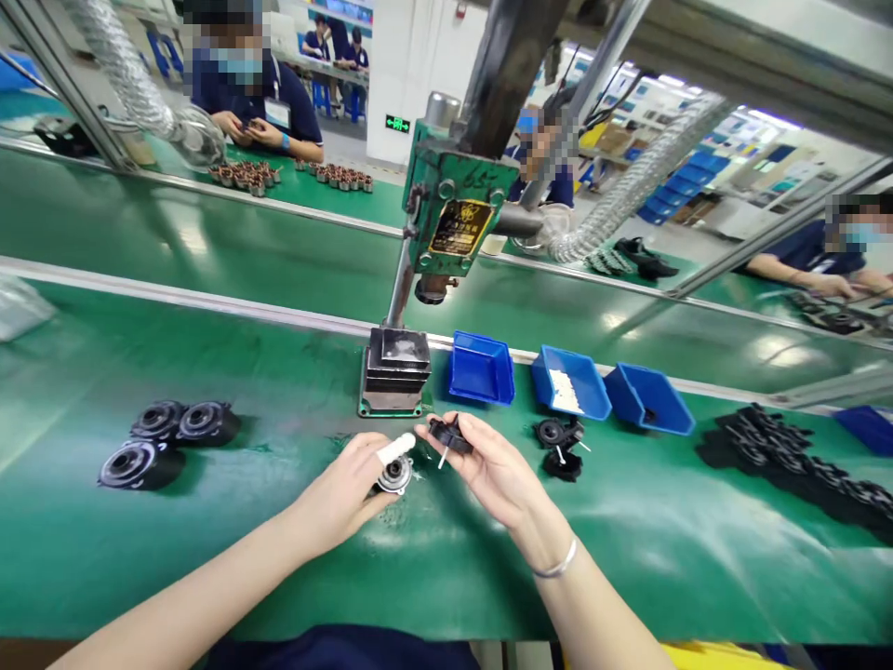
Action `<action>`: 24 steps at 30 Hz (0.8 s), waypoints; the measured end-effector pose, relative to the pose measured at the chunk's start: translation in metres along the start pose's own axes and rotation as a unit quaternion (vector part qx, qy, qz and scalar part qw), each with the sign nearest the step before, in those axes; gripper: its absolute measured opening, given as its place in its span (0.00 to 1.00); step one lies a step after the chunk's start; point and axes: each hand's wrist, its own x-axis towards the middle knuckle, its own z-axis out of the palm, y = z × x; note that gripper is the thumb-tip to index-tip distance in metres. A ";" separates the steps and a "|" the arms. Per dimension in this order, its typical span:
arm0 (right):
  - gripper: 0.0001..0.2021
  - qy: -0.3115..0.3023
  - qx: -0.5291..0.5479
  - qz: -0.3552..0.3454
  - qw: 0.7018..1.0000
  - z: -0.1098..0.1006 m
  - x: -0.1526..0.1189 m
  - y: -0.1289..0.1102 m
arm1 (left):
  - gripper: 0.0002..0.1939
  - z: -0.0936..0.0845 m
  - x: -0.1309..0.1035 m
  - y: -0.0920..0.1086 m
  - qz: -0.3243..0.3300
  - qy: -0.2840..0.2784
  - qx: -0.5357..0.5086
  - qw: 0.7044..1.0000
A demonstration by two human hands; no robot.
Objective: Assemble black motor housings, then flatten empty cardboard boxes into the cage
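Round metal part: While my left hand [355, 479] curls round it, the round metal part [396, 473] sits in front of the press, low over the bench [279, 577]; whether it rests there I can't tell.
Left hand: Closed about the part's side, thumb below, a white cover [396, 449] on one fingertip.
Right hand: My right hand [492, 465] grips a black part [450, 435] between thumb and fingers, a white pin [444, 456] sticking out downward.
Progress: Metal part and black part apart, just beside each other, not joined. Three round housings [143, 463] stand grouped at left; finished or not, can't say. A small cluster of black parts [551, 432] with white pins lies near my right hand, a long row of dark parts [802, 465] farther right; by my reading, these remain to be handled.
Press: Green press head [450, 214] hangs above its black base [396, 368], apart from it.
Bins: Three blue; left bin [481, 372], middle bin [590, 381] with white pieces [566, 391], right bin [670, 400] with something small and dark.
Bench surface: Green, glossy, lamp glare at right.
Room: Across, a co-worker [293, 112] behind copper-coloured parts [255, 177]; another [795, 251] at right. Foil duct [129, 65] overhead, green exit sign [397, 123] beyond.
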 end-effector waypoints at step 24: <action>0.14 -0.100 -0.487 -0.282 0.821 0.008 -0.002 0.032 | 0.39 0.025 -0.008 -0.006 -0.136 0.027 -0.192 0.972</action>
